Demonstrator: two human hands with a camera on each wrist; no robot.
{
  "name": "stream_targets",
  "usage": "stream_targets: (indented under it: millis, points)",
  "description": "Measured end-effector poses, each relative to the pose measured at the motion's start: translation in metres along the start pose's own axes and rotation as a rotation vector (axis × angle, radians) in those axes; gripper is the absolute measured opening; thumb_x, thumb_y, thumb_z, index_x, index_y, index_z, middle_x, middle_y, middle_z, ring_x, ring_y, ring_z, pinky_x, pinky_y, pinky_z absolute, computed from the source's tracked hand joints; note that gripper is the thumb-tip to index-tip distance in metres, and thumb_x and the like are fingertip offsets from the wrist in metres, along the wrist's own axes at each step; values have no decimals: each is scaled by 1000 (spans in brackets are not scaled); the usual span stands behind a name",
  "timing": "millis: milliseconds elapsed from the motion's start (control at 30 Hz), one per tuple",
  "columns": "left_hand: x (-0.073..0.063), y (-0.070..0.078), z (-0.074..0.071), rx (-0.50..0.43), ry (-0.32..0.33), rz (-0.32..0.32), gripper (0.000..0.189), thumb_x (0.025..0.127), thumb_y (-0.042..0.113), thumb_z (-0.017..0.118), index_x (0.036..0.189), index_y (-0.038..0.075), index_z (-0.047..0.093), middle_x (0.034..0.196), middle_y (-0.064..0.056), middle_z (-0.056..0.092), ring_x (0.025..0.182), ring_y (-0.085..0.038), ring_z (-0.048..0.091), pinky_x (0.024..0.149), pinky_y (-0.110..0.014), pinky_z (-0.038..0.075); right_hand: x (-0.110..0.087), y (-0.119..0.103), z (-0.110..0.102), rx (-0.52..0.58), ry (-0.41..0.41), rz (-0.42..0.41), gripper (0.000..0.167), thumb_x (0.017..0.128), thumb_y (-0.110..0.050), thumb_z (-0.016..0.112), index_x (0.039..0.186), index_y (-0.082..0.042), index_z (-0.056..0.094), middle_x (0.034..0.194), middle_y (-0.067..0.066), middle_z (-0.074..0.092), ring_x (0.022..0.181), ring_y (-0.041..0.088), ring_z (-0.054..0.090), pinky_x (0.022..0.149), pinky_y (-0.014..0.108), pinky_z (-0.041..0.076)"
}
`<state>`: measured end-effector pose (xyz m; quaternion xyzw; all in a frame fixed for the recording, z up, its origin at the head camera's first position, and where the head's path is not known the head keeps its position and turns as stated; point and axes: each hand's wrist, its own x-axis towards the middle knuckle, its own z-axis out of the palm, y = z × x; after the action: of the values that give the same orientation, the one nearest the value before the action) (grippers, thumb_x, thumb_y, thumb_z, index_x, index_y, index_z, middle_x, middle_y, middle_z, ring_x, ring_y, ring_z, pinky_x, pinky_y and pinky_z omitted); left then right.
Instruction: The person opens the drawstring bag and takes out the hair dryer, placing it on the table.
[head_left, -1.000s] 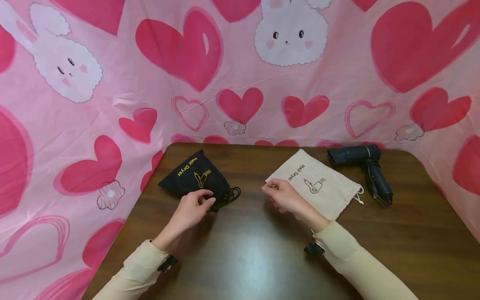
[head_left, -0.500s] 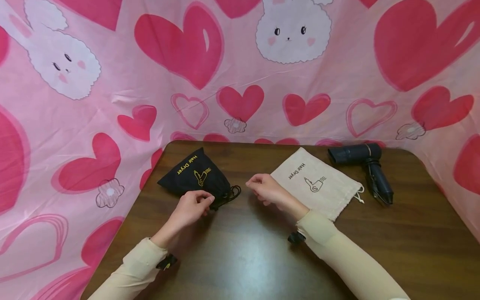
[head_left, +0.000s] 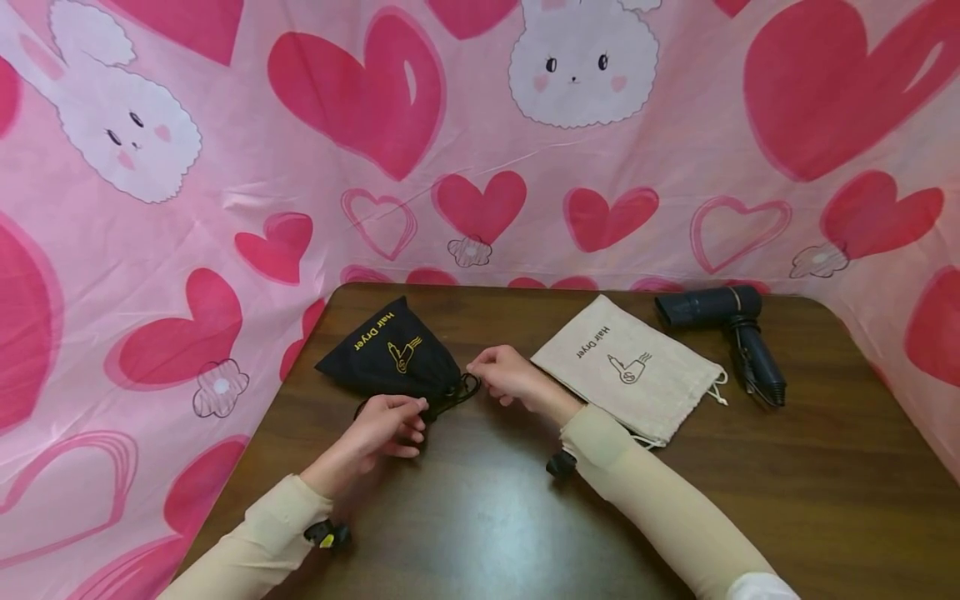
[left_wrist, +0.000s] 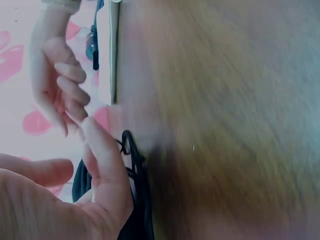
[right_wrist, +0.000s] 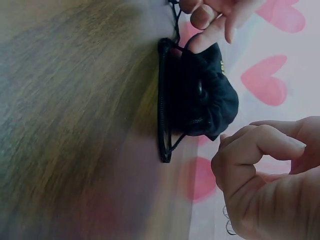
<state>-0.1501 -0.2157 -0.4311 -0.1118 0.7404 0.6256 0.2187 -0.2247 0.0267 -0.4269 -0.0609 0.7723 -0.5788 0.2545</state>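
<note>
A black drawstring pouch (head_left: 393, 354) with yellow "Hair Dryer" print lies at the table's left. Its gathered mouth and black cord (head_left: 456, 396) point right. My left hand (head_left: 382, 429) is at the near side of the mouth, fingers loosely bent; in the left wrist view thumb and forefinger stand apart with nothing between them. My right hand (head_left: 513, 377) is on the other side of the cord, fingertips beside its loop. In the right wrist view the right hand (right_wrist: 265, 175) has bent fingers and a visible gap to the pouch (right_wrist: 205, 95).
A beige drawstring pouch (head_left: 622, 367) with the same print lies flat right of centre. Beyond it rests a dark hair dryer (head_left: 712, 308) with its cable along the handle. Pink heart-patterned cloth (head_left: 480, 108) hangs behind the brown wooden table (head_left: 465, 508).
My right hand has moved left from over the beige pouch to the black pouch's cord. The left hand has dropped slightly toward me, its fingers spreading. Both pouches and the dryer stay put.
</note>
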Motion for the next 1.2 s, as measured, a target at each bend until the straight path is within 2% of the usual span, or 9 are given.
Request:
stream_targets:
  millis: [167, 333, 467, 567, 767, 967, 1200]
  points:
    - [2, -1, 5, -66, 32, -26, 39, 109, 25, 60, 130, -8, 64, 87, -10, 63, 73, -19, 66, 66, -38, 63, 6, 1, 5, -15, 6, 15, 24, 104, -17, 64, 114, 4, 67, 71, 5, 48, 53, 14, 40, 44, 24, 36]
    - [4, -2, 9, -158, 30, -38, 38, 110, 22, 60, 131, -9, 57, 87, -11, 61, 74, -20, 66, 71, -46, 63, 11, 5, 8, -9, 0, 26, 23, 103, -15, 64, 113, 5, 66, 66, 2, 45, 52, 13, 39, 44, 23, 35]
    - [5, 0, 10, -218, 32, -58, 38, 110, 24, 58, 130, -8, 51, 87, -11, 60, 73, -21, 66, 71, -47, 63, 15, 7, 11, 1, -5, 36, 23, 103, -15, 65, 112, 6, 64, 65, 1, 45, 52, 13, 38, 44, 24, 35]
    - [5, 1, 11, -254, 35, -75, 44, 111, 27, 57, 136, -7, 46, 88, -11, 60, 74, -21, 67, 72, -48, 63, 17, 9, 12, 6, -6, 41, 21, 103, -17, 66, 109, 4, 62, 65, 2, 46, 52, 13, 38, 44, 24, 35]
    - [5, 3, 12, -295, 30, -110, 50, 112, 29, 53, 143, -6, 36, 90, -11, 60, 78, -23, 67, 75, -49, 62, 23, 10, 17, 26, -4, 47, 23, 106, -22, 64, 108, 0, 60, 68, 3, 48, 52, 13, 39, 45, 24, 36]
    - [8, 4, 13, -309, 21, -132, 48, 112, 29, 53, 142, -6, 38, 91, -11, 59, 77, -23, 67, 76, -49, 62, 25, 7, 20, 34, 22, 43, 25, 107, -24, 64, 113, 0, 59, 73, 5, 50, 53, 14, 40, 46, 25, 37]
    - [10, 2, 14, -340, 30, -163, 47, 113, 30, 51, 144, -3, 36, 91, -12, 60, 76, -23, 69, 77, -51, 62, 26, 5, 21, 28, 15, 33, 20, 106, -19, 63, 109, 0, 60, 71, 4, 48, 52, 13, 38, 45, 24, 35]
